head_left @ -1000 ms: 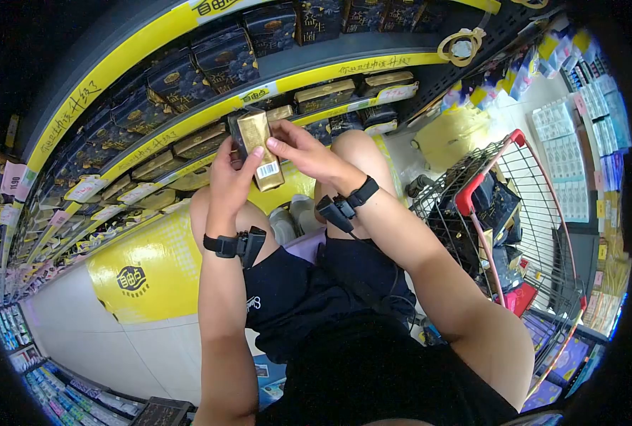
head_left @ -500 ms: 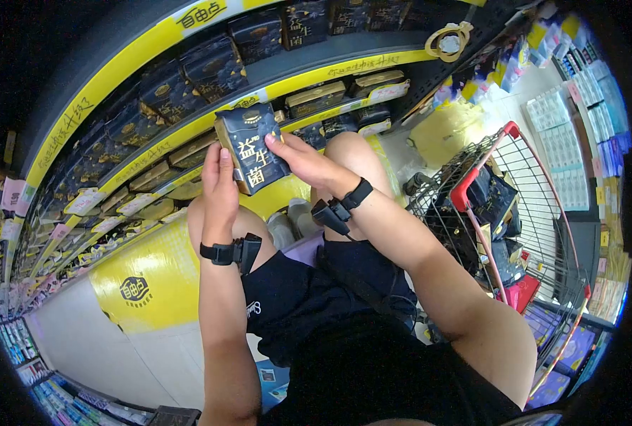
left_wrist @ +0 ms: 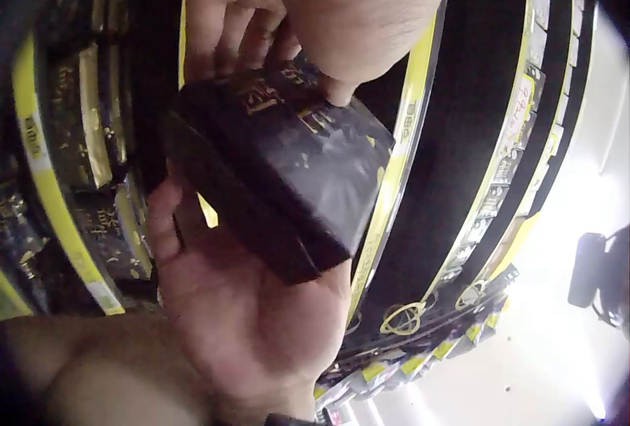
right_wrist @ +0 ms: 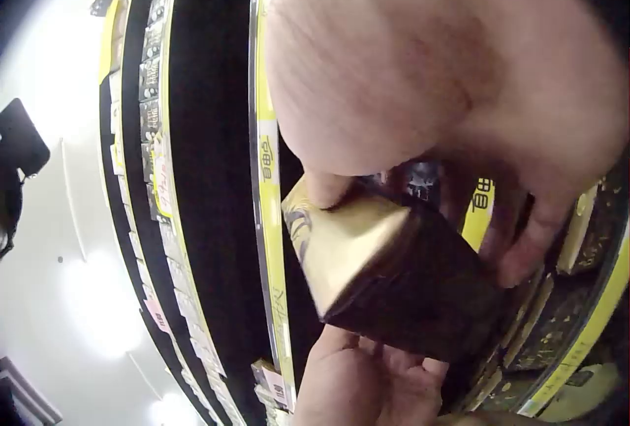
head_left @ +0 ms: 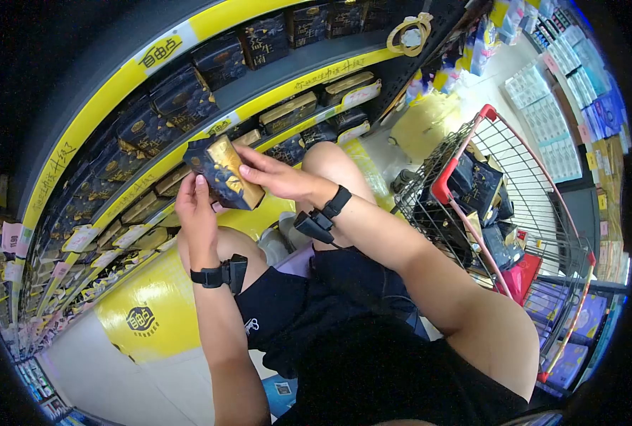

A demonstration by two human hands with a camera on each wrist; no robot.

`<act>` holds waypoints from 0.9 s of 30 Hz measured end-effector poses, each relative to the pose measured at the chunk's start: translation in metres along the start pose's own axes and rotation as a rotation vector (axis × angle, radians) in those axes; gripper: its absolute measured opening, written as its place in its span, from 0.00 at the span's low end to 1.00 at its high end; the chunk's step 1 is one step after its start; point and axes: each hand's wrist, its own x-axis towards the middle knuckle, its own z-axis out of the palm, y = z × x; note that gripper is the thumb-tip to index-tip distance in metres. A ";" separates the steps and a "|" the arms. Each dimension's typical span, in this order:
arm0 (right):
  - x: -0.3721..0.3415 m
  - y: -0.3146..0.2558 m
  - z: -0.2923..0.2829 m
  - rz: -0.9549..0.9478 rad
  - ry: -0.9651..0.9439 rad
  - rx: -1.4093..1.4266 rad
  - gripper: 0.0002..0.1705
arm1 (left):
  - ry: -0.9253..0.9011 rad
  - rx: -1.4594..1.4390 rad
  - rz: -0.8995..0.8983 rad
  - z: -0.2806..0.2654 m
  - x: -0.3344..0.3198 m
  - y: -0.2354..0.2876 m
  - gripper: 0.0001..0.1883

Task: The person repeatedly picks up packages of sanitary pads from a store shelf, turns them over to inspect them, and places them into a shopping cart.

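A dark blue pack of sanitary pads [head_left: 214,177] with a gold side panel is held in front of the shelves, between both hands. The left hand [head_left: 195,213] grips its lower left, the thumb [left_wrist: 340,90] on the dark face and the fingers behind. From the right, the other hand [head_left: 284,177] holds the pack, its thumb lying on the gold panel [right_wrist: 349,239]. In the head view the pack is tilted, its gold panel turned up toward the camera. Part of its far side is hidden.
Shelves with yellow edge strips [head_left: 309,84] carry rows of similar dark packs [head_left: 181,96]. At the right stands a red-handled wire cart [head_left: 465,160] with several dark packs [head_left: 472,184] inside. A yellow-wrapped base [head_left: 145,323] runs along the floor by the person's bent knees.
The pack has been turned in the hands: a gold side with a barcode faced up first, then the lettered front, now a gold side with dark pattern. The head view has shifted slightly.
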 end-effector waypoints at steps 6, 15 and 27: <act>-0.008 -0.003 -0.002 0.304 -0.055 0.192 0.45 | -0.078 0.058 0.052 -0.008 -0.003 -0.002 0.11; -0.013 0.018 -0.003 0.274 -0.370 0.199 0.48 | -0.142 0.137 0.071 -0.010 -0.008 0.005 0.07; -0.025 -0.038 0.005 0.221 -0.223 0.127 0.62 | -0.333 0.032 -0.149 -0.003 -0.010 -0.008 0.15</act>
